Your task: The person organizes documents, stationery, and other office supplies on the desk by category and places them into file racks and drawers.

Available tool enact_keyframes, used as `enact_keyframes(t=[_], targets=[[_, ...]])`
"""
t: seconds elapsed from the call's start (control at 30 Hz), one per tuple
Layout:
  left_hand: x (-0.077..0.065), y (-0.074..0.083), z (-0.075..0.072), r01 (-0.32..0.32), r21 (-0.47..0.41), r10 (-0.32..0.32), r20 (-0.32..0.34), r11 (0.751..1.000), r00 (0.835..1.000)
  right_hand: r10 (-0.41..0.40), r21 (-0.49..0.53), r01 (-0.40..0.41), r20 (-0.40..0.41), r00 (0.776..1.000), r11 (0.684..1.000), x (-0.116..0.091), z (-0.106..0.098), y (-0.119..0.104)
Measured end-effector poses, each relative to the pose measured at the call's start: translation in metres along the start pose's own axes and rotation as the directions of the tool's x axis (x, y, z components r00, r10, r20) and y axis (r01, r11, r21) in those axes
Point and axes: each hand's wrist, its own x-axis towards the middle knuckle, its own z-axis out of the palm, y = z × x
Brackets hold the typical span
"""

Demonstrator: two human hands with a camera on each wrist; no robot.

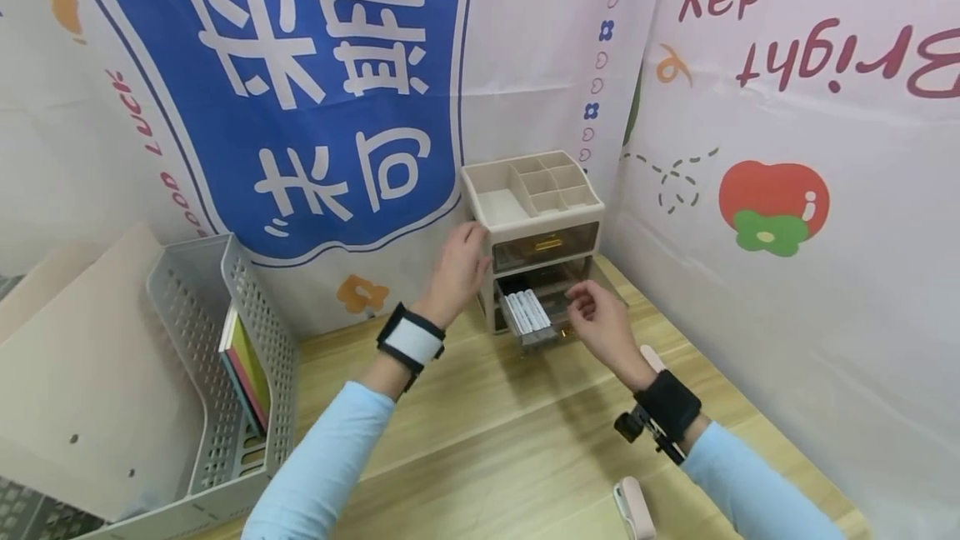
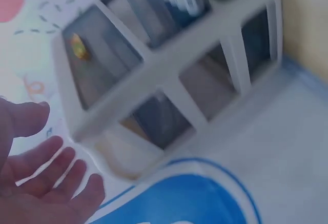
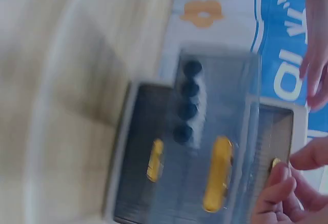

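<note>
A cream desktop drawer organizer (image 1: 543, 222) stands in the corner, its middle drawer (image 1: 536, 338) pulled out. Inside lie several white markers (image 1: 527, 312) side by side; their dark round ends (image 3: 188, 109) show through the clear drawer front. My left hand (image 1: 456, 273) is by the organizer's upper left edge. In the left wrist view that left hand (image 2: 46, 178) has spread, relaxed fingers with nothing between them. Over the right side of the drawer hovers my right hand (image 1: 596, 319), fingers loosely bent. The right wrist view shows the right hand (image 3: 294, 190) beside a yellow drawer handle (image 3: 218, 175), thumb and fingertips apart.
On the left stands a grey perforated file holder (image 1: 281, 365) with thin books (image 1: 246, 365) and large pale boards (image 1: 90, 382). A small pink stapler-like object (image 1: 634, 508) lies near the front, and another pink item (image 1: 652, 357) lies behind my right wrist. Printed cloth (image 1: 750, 340) covers the walls.
</note>
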Motion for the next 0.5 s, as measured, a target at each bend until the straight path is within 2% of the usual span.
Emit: enact_keyframes(t=[0.07,0.13,0.2,0.23,0.3,0.4,0.47,0.5], targets=[[0.012,-0.007,-0.001,-0.035,0.085,0.033,0.032,0.996,0.999,0.053,0.04,-0.052,-0.003,0.999,0.998,-0.014,-0.001,0.001],[0.021,-0.013,-0.001,-0.069,0.17,0.053,0.098,0.983,0.994,0.124,0.073,-0.125,0.017,0.992,0.99,-0.028,0.0,0.004],[0.028,-0.019,-0.001,-0.092,0.226,0.058,0.154,0.97,0.986,0.21,0.142,-0.216,0.057,0.976,0.966,-0.038,0.003,0.008],[0.03,-0.021,0.0,-0.098,0.239,0.057,0.174,0.966,0.983,0.257,0.195,-0.269,0.085,0.963,0.943,-0.042,0.005,0.009],[0.034,-0.024,0.001,-0.097,0.231,0.055,0.184,0.968,0.981,0.343,0.329,-0.375,0.153,0.927,0.867,-0.044,0.009,0.014],[0.038,-0.022,0.002,-0.083,0.218,0.046,0.17,0.972,0.984,0.426,0.544,-0.471,0.217,0.878,0.694,-0.041,0.014,0.019],[0.041,-0.019,0.004,-0.089,0.219,0.054,0.159,0.972,0.986,0.448,0.628,-0.483,0.23,0.864,0.61,-0.037,0.015,0.022],[0.043,-0.018,0.005,-0.094,0.222,0.06,0.155,0.971,0.986,0.449,0.657,-0.476,0.226,0.864,0.584,-0.036,0.015,0.023]])
